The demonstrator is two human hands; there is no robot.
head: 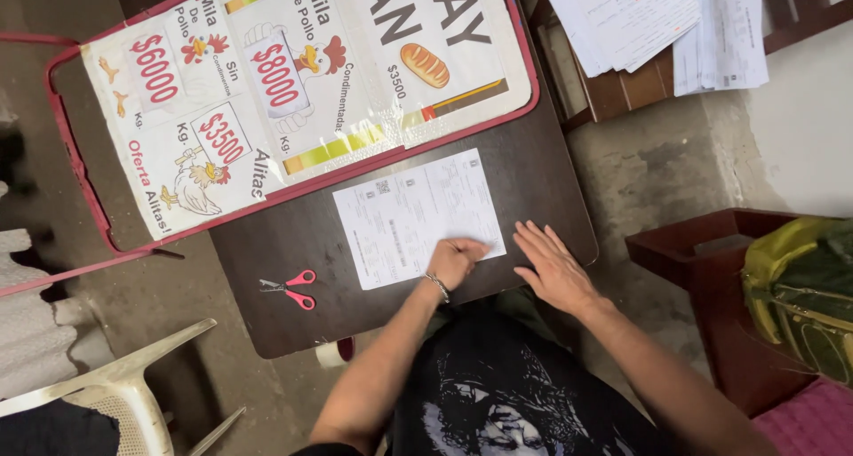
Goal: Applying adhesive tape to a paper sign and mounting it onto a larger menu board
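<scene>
While the dark table (533,190) fills the middle of the view, a white plastic chair (124,389) stands off its lower left corner, on the bare concrete floor. Leaning across the table's upper left edge is a red-framed sign (293,83) with cartoon chickens, a loaf of bread and price tags on a white sheet. Near the table's lower left part lie small scissors (289,289) with pink-red handles, blades shut, well apart from either hand.

At the table's middle lies a white printed sheet of paper (400,212), flat and slightly tilted. The left hand (455,261) rests on the paper's lower right corner, fingers curled into a loose fist pressing down (whether it pinches anything I cannot tell); a metal bracelet (437,285) circles that wrist. Just beside the paper's right edge, the right hand (553,265) lies flat on the table, fingers spread apart, holding nothing.

Beyond the table's upper right corner, stacks of white papers (657,21) sit on a brown wooden surface. To the table's right stands a dark red wooden piece of furniture (693,252) with a yellow-green bag (800,287) on it.
</scene>
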